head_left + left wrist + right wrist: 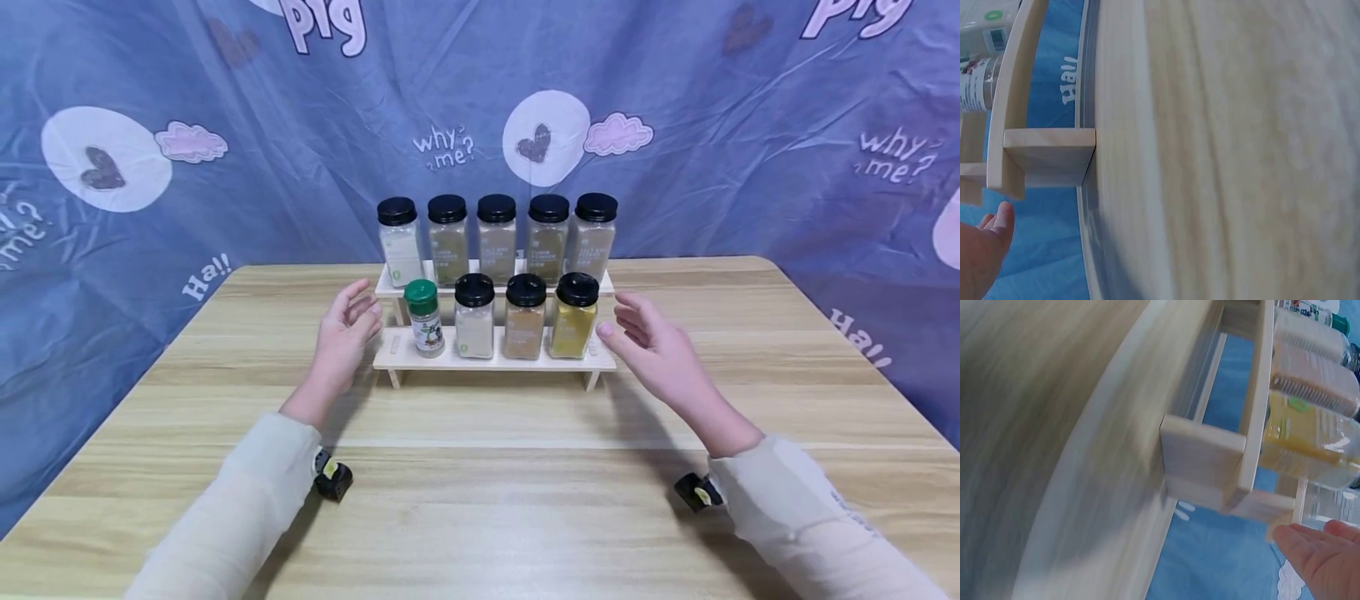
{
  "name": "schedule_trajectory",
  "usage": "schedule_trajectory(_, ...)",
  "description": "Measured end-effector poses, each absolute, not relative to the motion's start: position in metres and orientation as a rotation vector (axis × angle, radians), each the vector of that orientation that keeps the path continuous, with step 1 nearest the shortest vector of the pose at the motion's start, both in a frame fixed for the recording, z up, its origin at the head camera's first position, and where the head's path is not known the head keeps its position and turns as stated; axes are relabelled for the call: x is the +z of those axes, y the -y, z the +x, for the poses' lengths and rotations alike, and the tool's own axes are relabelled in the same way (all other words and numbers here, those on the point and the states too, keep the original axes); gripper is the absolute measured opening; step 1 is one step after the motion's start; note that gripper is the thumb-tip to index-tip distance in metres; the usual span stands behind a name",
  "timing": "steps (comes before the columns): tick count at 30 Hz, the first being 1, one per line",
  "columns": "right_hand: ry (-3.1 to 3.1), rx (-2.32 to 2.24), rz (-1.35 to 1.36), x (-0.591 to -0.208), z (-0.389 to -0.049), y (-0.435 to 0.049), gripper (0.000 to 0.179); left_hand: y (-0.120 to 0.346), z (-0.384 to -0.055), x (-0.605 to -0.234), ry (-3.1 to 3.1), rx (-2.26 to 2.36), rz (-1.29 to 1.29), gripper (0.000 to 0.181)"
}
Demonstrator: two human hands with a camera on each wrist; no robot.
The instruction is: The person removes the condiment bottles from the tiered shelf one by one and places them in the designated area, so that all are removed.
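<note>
A two-tier light wooden rack (495, 365) stands on the table, bearing several spice jars. On its lower step are a small green-capped shaker (427, 329) and black-lidded jars of white (474, 332), orange-brown (523, 332) and yellow powder (573, 329). My left hand (343, 337) is beside the rack's left end, fingers loosely bent, holding nothing. At the right end my right hand (658, 346) has its thumb near the yellow jar and nothing in its grasp. In the left wrist view the fingertips (1004, 215) are just by the shelf's end.
Along the upper step stands a row of black-lidded jars (497, 242) with white, greenish and tan contents. The wood-grain table (495, 483) extends around the rack. Behind it hangs a blue printed cloth (337, 150). A small black camera (333, 479) sits at my left wrist, another (697, 492) at the right.
</note>
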State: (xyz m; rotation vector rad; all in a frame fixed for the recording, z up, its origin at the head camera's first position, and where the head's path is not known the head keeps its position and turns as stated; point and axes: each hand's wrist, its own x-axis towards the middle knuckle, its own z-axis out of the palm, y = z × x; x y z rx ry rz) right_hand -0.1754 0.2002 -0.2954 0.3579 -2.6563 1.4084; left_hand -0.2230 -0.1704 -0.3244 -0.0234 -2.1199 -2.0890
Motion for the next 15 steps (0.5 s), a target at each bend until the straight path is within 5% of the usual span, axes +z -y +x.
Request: schedule_trajectory(15,2.598,1.611,0.283,-0.302,-0.183,-0.176,0.061,0.149,-0.233,-0.326,2.025,-2.112,0.101,0.040)
